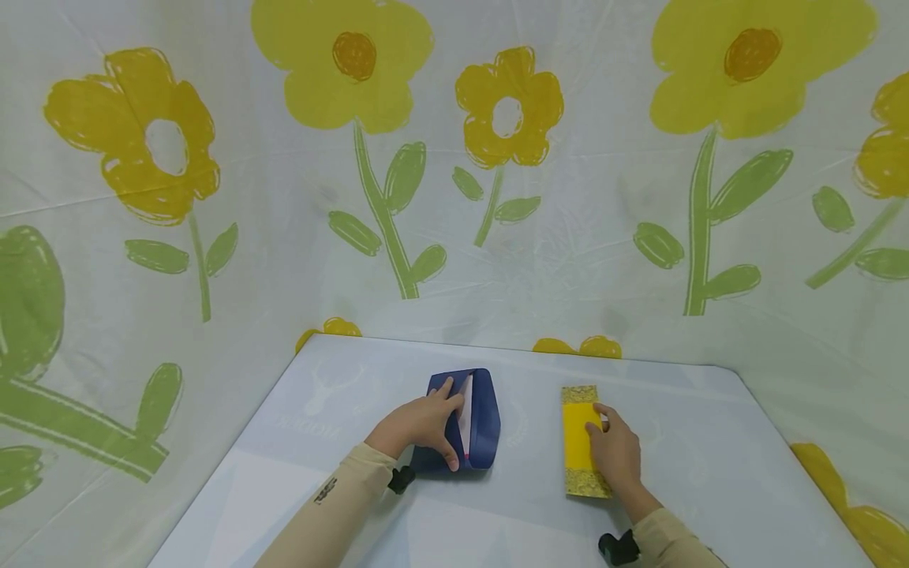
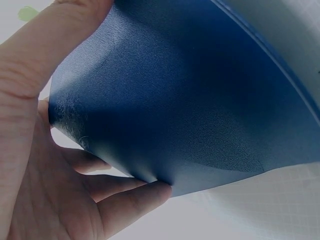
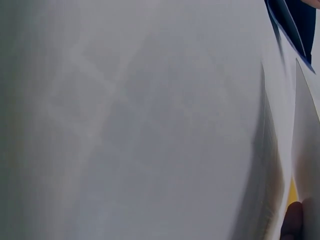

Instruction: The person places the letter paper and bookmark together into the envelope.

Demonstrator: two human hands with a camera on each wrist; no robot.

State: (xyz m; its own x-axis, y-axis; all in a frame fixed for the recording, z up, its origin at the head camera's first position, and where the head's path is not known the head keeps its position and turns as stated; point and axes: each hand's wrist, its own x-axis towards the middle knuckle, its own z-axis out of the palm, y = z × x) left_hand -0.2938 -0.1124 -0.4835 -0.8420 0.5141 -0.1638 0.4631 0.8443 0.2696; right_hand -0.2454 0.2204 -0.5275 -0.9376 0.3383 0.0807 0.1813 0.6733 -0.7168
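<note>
A dark blue envelope (image 1: 486, 418) stands over the table in the head view, with its flap to the right. Its mouth gapes, and a white paper edge (image 1: 465, 414) shows inside. My left hand (image 1: 424, 420) grips the envelope with thumb and fingers spread over its left part; the left wrist view shows the blue envelope (image 2: 175, 95) close up between thumb and fingers. To the right, my right hand (image 1: 616, 451) pinches the right edge of a yellow card (image 1: 578, 438) with gold patterned ends. A pale face of the card (image 3: 307, 150) and one dark fingertip (image 3: 292, 220) show in the right wrist view.
Both hands work over a pale table (image 1: 525, 521) with faint printed shapes. Behind it and along the sides hangs a white cloth (image 1: 582, 260) with yellow flowers. A small black device (image 1: 619, 547) sits at the right wrist, and another black device (image 1: 402, 479) at the left.
</note>
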